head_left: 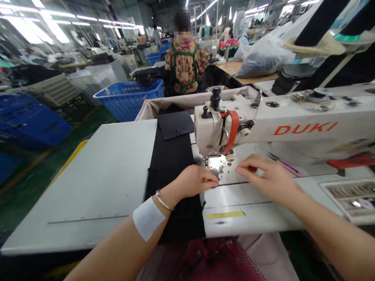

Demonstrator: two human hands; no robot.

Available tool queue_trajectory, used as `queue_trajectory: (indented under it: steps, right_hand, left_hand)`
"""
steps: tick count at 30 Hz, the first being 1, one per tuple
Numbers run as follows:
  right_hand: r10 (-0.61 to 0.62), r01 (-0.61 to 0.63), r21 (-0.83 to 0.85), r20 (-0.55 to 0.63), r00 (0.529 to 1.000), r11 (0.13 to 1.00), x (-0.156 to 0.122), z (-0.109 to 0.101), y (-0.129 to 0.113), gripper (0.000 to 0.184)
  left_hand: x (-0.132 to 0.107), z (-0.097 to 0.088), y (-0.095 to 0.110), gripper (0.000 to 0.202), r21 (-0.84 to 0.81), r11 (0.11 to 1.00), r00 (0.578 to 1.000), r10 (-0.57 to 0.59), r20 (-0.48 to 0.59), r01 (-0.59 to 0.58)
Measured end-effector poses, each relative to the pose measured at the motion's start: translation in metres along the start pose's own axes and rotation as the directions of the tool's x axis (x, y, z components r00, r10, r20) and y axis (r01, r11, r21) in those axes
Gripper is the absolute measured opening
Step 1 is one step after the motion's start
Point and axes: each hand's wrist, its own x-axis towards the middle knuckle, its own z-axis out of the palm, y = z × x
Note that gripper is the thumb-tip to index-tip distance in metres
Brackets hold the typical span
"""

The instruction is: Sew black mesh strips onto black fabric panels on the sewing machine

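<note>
A white DUKI sewing machine stands on a pale table, its needle area lit by a small lamp. A long black fabric strip lies across the table to the left of the needle. My left hand rests on the fabric's right edge just before the needle, fingers curled and pinched together. My right hand hovers on the machine bed right of the needle, fingers bent, thumb and forefinger pinching something small that I cannot make out. A bracelet and a white patch are on my left wrist.
A person in a floral top sits with their back to me at the station ahead. A blue plastic basket stands on the floor at left. A tray of small parts sits at the table's right. Red mesh lies below the table's near edge.
</note>
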Motion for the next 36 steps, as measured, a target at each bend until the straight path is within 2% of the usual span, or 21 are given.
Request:
queue_trajectory:
  steps: [3,6,8,10,12,14,15,17,20,22,24,27,30,34,36]
  right_hand:
    - [0.076,-0.078,0.018,0.110,0.991,0.997,0.023,0.043,-0.001,0.023]
    - [0.144,-0.146,0.014,0.095,0.985,0.989,0.042,0.069,-0.002,0.020]
    - [0.153,-0.157,0.031,0.113,0.982,0.987,0.044,0.071,-0.002,0.018]
    - [0.130,-0.144,0.076,0.166,0.978,0.987,0.035,0.066,-0.006,0.019]
    - [0.107,-0.136,0.131,0.209,0.972,0.982,0.021,0.059,-0.012,0.020]
    - [0.081,-0.120,0.168,0.219,0.972,0.979,0.006,0.055,-0.020,0.017]
    - [0.046,-0.084,0.174,0.211,0.976,0.981,0.001,0.054,-0.023,0.015]
    - [-0.097,0.064,0.163,0.207,0.973,0.985,-0.003,0.053,-0.027,0.014]
    - [-0.308,0.303,0.059,0.219,0.926,0.951,0.003,0.050,-0.022,0.014]
    - [-0.348,0.364,-0.060,0.182,0.919,0.929,0.011,0.049,-0.013,0.015]
    - [-0.374,0.400,-0.170,0.166,0.912,0.900,0.017,0.050,-0.003,0.026]
    - [-0.376,0.429,-0.261,0.231,0.898,0.865,0.021,0.055,0.008,0.032]
    - [-0.331,0.391,-0.296,0.235,0.914,0.871,0.019,0.060,0.012,0.033]
    - [-0.307,0.371,-0.309,0.236,0.922,0.876,0.020,0.061,0.010,0.034]
    - [-0.297,0.363,-0.317,0.238,0.925,0.876,0.020,0.060,0.009,0.034]
  left_hand:
    - [0.000,0.002,0.000,0.016,0.035,0.999,1.000,-0.001,-0.003,0.001]
    - [0.000,0.001,0.002,0.016,0.032,0.999,1.000,0.008,-0.007,-0.007]
    - [-0.001,-0.001,0.003,0.013,-0.015,0.999,0.999,-0.033,-0.043,0.033]
    - [-0.002,-0.003,0.003,0.011,-0.130,0.981,0.986,-0.153,-0.064,0.144]
    - [-0.001,-0.005,0.002,0.022,-0.313,0.904,0.950,-0.312,-0.019,0.291]
    - [0.000,-0.004,0.000,0.036,-0.447,0.801,0.907,-0.418,0.059,0.398]
    - [0.001,-0.003,-0.002,0.038,-0.477,0.770,0.892,-0.445,0.074,0.424]
    - [0.002,-0.001,-0.004,0.027,-0.482,0.760,0.882,-0.468,0.058,0.435]
    - [0.001,0.003,-0.006,0.012,-0.471,0.768,0.876,-0.481,0.024,0.434]
    - [0.000,0.002,-0.005,0.011,-0.462,0.776,0.883,-0.469,0.030,0.429]
    - [-0.003,0.000,-0.005,0.013,-0.443,0.789,0.891,-0.452,0.051,0.425]
    - [-0.005,-0.006,-0.005,0.014,-0.405,0.803,0.887,-0.459,0.049,0.438]
    - [-0.005,-0.012,-0.010,0.016,-0.337,0.833,0.868,-0.490,-0.080,0.439]
    - [0.000,-0.015,-0.018,0.010,-0.132,0.918,0.834,-0.395,-0.385,0.373]
    - [0.004,-0.013,-0.022,0.007,-0.163,0.916,0.803,-0.400,-0.442,0.367]
